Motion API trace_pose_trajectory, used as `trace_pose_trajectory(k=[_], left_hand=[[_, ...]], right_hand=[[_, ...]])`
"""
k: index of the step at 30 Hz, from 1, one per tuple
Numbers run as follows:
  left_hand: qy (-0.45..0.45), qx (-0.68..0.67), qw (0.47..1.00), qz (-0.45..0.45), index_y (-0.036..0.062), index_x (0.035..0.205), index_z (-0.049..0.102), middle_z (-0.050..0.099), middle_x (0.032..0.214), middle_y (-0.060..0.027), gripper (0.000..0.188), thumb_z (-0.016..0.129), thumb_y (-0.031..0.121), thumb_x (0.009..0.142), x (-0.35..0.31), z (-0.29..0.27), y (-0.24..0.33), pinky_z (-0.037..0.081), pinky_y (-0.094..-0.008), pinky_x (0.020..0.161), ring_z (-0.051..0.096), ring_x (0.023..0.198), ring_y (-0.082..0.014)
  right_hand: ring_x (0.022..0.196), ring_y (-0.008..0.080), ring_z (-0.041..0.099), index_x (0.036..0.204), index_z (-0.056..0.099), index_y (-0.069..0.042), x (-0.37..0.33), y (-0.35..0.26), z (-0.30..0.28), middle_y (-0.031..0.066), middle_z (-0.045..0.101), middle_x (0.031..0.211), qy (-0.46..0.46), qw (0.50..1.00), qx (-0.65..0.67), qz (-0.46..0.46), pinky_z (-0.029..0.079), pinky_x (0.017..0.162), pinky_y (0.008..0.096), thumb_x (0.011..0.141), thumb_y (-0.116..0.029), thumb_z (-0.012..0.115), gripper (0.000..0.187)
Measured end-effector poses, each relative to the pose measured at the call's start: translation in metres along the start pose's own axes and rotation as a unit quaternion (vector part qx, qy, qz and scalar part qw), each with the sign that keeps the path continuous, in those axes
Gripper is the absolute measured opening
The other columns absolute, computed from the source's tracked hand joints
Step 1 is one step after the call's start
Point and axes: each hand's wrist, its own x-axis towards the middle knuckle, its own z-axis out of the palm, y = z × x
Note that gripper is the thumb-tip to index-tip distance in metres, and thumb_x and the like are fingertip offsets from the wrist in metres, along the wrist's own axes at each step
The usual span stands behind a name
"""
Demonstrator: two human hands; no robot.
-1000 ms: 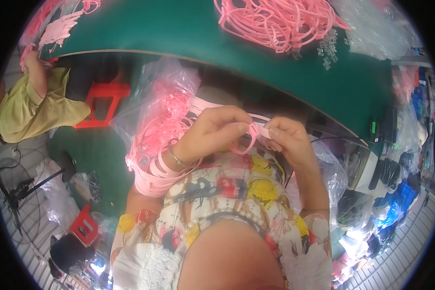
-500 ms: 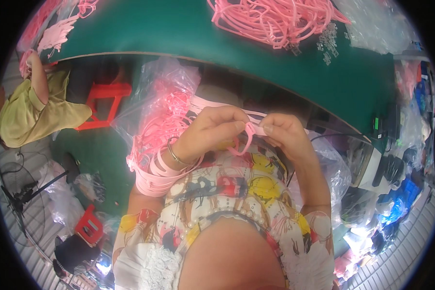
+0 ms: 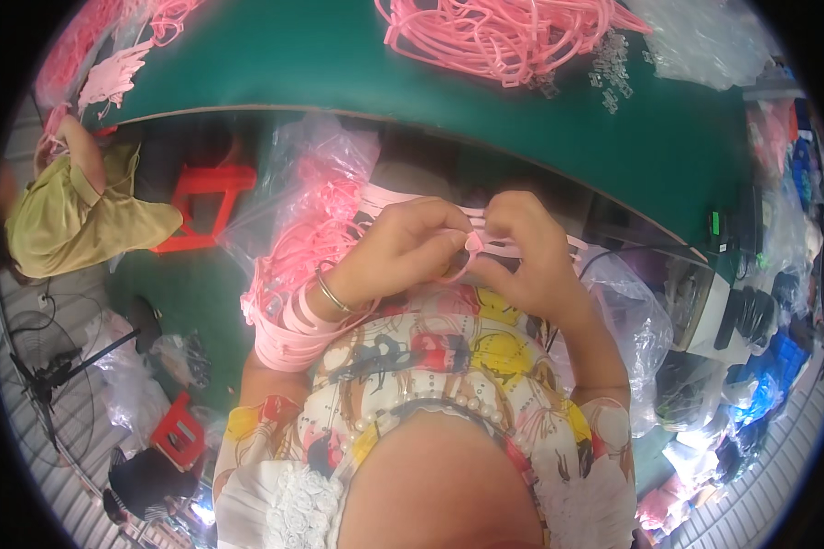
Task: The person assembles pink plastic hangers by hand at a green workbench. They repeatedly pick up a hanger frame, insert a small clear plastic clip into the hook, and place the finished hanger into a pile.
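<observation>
My left hand (image 3: 407,245) is closed in a pinch on a pink plastic strap (image 3: 473,242), whose folded end sticks out at the fingertips. Close beside it, my right hand (image 3: 533,254) curls round the same strap, its thumb low by the small loop and its fingers bent above. Where exactly the right fingertips press is partly hidden. More pink straps stretch behind both hands. A thick bundle of pink straps (image 3: 288,340) hangs over my left forearm, below a metal bangle (image 3: 332,291).
Ahead lies a green table (image 3: 275,69) with a heap of pink straps (image 3: 513,37) and small clear clips (image 3: 611,71). A clear bag (image 3: 325,151) hangs at its edge. Left are a red stool (image 3: 212,206), a person in an olive top (image 3: 82,220) and a fan (image 3: 50,375).
My right hand has turned, its thumb dropping away from the fingers, and sits slightly further left. The small strap loop hanging between the hands has been drawn up. My left hand keeps its pinch.
</observation>
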Motion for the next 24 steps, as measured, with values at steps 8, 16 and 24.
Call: trace_pose_trajectory(k=[8,16,24], left_hand=[[0.044,0.255,0.964,0.064,-0.0035,0.098,0.061,0.060,0.085,-0.0016,0.015,0.057,0.009,0.092,0.011,-0.005,-0.012,0.045,-0.0220,0.068,0.056,0.077,-0.0075],[-0.009,-0.083,0.991,-0.100,-0.0011,0.097,0.063,0.063,0.089,-0.0032,0.013,0.058,0.009,0.091,-0.003,-0.019,0.018,0.047,-0.0232,0.071,0.057,0.080,-0.0081],[0.013,-0.071,0.990,-0.119,-0.0021,0.090,0.066,0.064,0.081,-0.0038,0.014,0.063,0.011,0.087,-0.008,-0.038,0.004,0.047,-0.0221,0.065,0.059,0.075,-0.0089]], right_hand=[[0.090,0.0281,0.058,0.080,0.059,-0.001,-0.004,-0.007,-0.002,0.0118,0.059,0.099,0.109,0.965,-0.129,-0.200,0.045,0.079,0.0380,0.075,-0.007,0.064,0.009],[0.095,0.0129,0.055,0.089,0.060,0.000,0.012,0.059,0.015,0.0056,0.062,0.102,-0.176,0.824,0.496,0.209,0.043,0.084,0.0272,0.090,-0.014,0.056,0.014],[0.080,0.0074,0.054,0.089,0.059,-0.001,0.017,0.054,0.001,0.0009,0.059,0.084,-0.195,0.854,0.447,0.184,0.042,0.072,0.0237,0.091,-0.013,0.056,0.012]])
